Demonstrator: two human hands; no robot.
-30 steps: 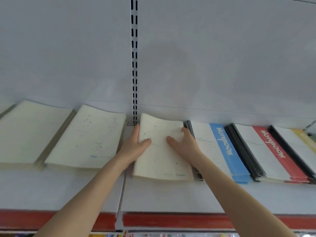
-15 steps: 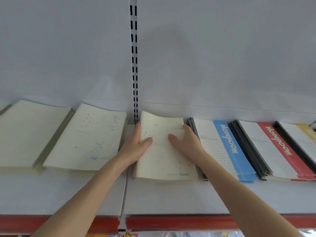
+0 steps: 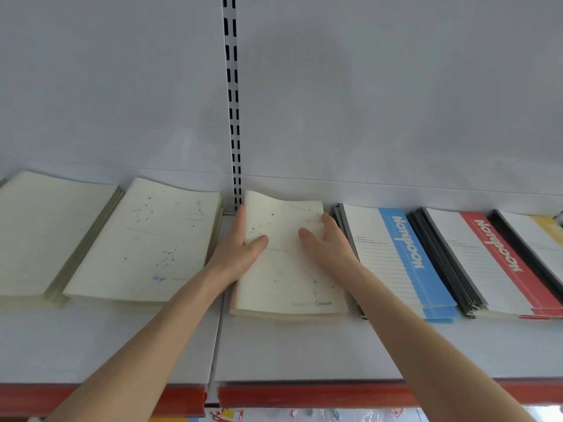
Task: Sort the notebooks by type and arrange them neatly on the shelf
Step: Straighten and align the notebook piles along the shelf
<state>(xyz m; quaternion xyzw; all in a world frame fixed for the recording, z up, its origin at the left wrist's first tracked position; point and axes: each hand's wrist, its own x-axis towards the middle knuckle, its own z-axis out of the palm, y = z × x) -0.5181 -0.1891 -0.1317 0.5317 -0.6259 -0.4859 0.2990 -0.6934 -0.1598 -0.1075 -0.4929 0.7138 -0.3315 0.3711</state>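
The cream notebook stack (image 3: 289, 269), its cover dotted with a star pattern and the word "Cancer" at the near corner, lies flat toward the back of the shelf (image 3: 304, 351), just right of the seam between two shelf boards. The left hand (image 3: 240, 248) lies against the stack's left side, fingers straight and pointing to the back, thumb laid on the cover. The right hand (image 3: 329, 245) mirrors it on the right side, fingers stretched along that edge and thumb on the cover. Both press flat against the stack rather than clasp it.

Just left of the left hand sits a second cream stack (image 3: 146, 239) marked "Virgo", and beyond it a plain cream stack (image 3: 45, 233). To the right, touching or nearly touching the right hand, are fanned blue-banded notebooks (image 3: 396, 260), then red-banded notebooks (image 3: 493, 263), then yellow-banded notebooks (image 3: 545, 236) cut off by the frame.

The shelf is pale grey with a red front strip (image 3: 304, 394). Behind rises a plain grey back panel (image 3: 365, 86), split by a white slotted upright (image 3: 232, 102).
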